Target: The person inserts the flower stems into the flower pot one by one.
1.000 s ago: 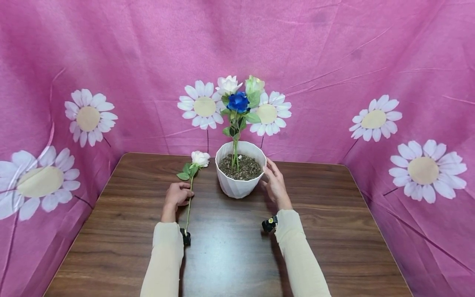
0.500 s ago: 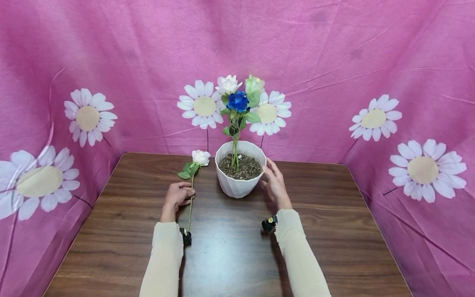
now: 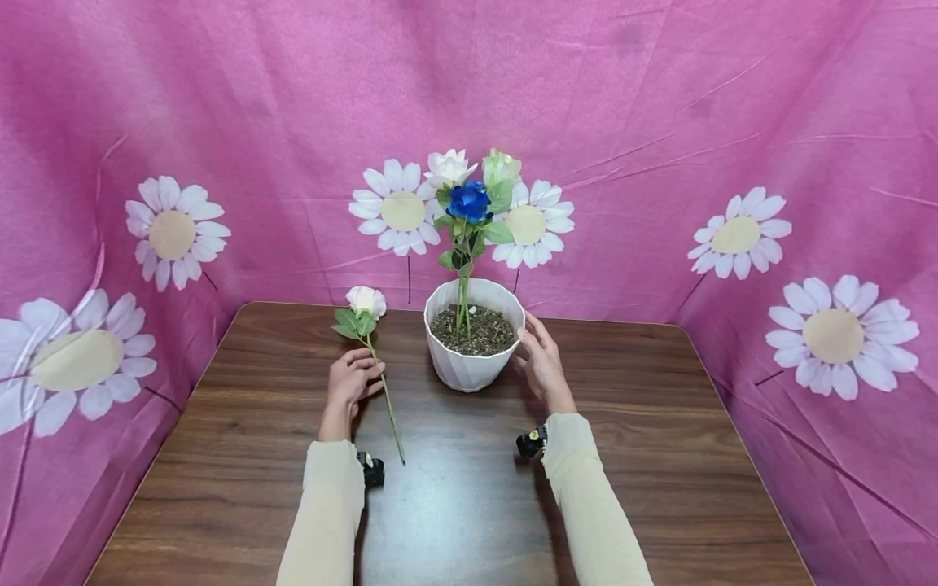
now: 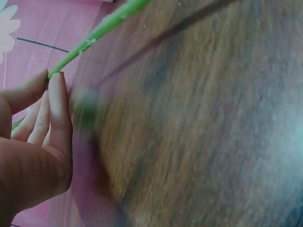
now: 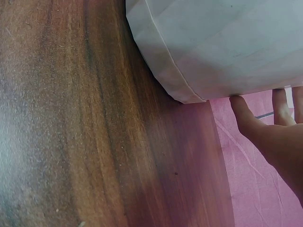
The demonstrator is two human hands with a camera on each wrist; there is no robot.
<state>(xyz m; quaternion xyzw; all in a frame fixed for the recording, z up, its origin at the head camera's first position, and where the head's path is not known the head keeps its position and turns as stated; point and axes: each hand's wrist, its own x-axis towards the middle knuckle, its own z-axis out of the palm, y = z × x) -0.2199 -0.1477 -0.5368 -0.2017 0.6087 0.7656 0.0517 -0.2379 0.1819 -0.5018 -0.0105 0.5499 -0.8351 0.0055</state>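
My left hand (image 3: pixel 353 379) pinches the green stem (image 4: pixel 105 29) of a white rose (image 3: pixel 365 301) between thumb and fingertips, left of the pot. The bloom points toward the back of the table, and the stem's lower end (image 3: pixel 401 456) slants toward the front right. A white faceted flowerpot (image 3: pixel 467 373) with dark soil (image 3: pixel 484 334) stands at the table's back middle. My right hand (image 3: pixel 544 368) rests with fairly straight fingers against the pot's right side. In the right wrist view the thumb (image 5: pixel 244 113) touches the pot wall (image 5: pixel 227 52).
Upright in the pot stand a blue rose (image 3: pixel 469 202), a white rose (image 3: pixel 449 168) and a pale green rose (image 3: pixel 501 168). The brown wooden table (image 3: pixel 645 456) ends at a pink curtain (image 3: pixel 623 98) printed with daisies. Each wrist wears a small black camera (image 3: pixel 531 442).
The rose in my left hand has turned: its bloom has swung left and its stem's lower end right, away from the wrist camera. My right hand and the pot stay put.
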